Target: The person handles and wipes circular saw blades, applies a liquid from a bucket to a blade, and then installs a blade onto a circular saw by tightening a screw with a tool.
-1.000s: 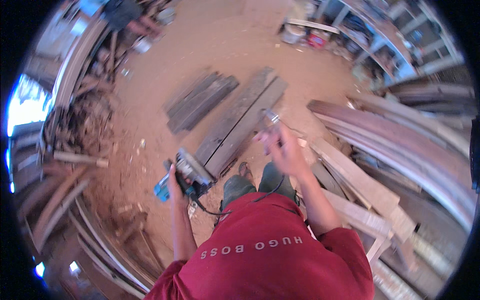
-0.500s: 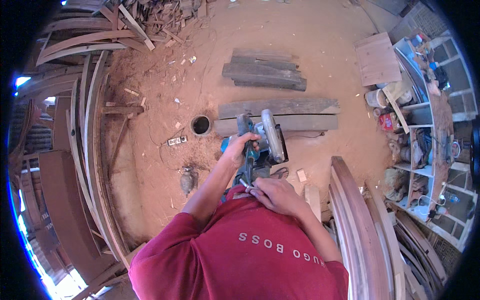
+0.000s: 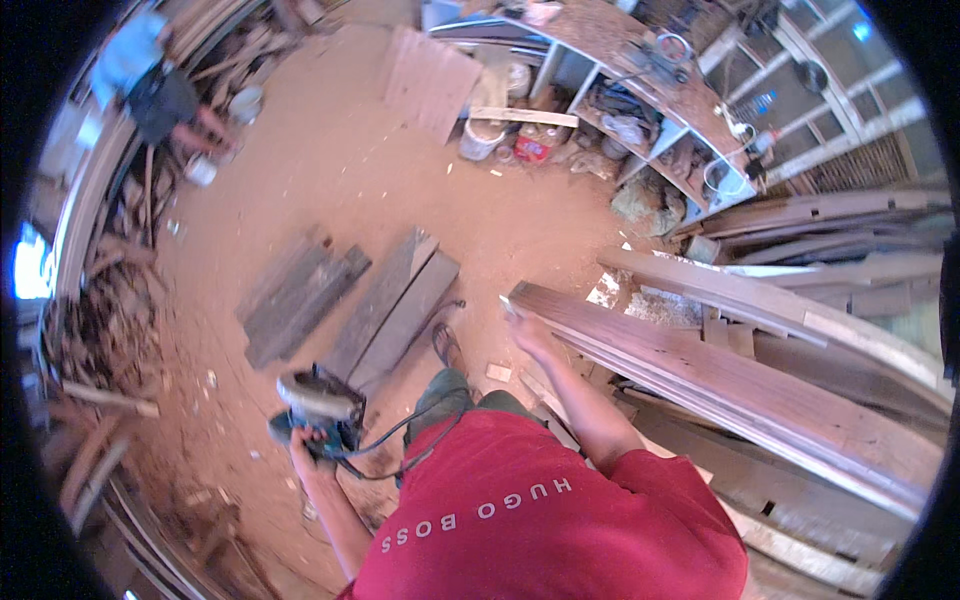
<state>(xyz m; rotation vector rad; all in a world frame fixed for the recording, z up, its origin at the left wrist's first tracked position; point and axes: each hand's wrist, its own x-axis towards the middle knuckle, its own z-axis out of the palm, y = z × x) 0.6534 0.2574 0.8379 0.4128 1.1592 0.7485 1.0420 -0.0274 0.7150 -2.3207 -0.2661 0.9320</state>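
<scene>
My left hand (image 3: 308, 443) is wrapped round the handle of a teal circular saw (image 3: 322, 396), held out at my left above the floor. Its dark cord (image 3: 400, 440) loops back across my leg. My right hand (image 3: 528, 333) is stretched forward, slightly blurred, with its fingers closed on a small pale, slim object (image 3: 507, 303) whose kind I cannot make out. That hand is beside the near end of a stack of long brown timber beams (image 3: 690, 365); whether it touches them is unclear. Two dark grey planks (image 3: 395, 305) lie on the ground between my hands.
More grey planks (image 3: 300, 300) lie farther left. Scrap wood (image 3: 110, 310) is heaped along the left side, where another person (image 3: 160, 90) stands at the far end. A shelf unit (image 3: 600, 90), buckets (image 3: 480, 140) and a leaning board (image 3: 430, 85) are at the back.
My view and body have turned to the right. The saw has swung from in front of me out to my left. My right hand has gone from my waist towards the timber stack.
</scene>
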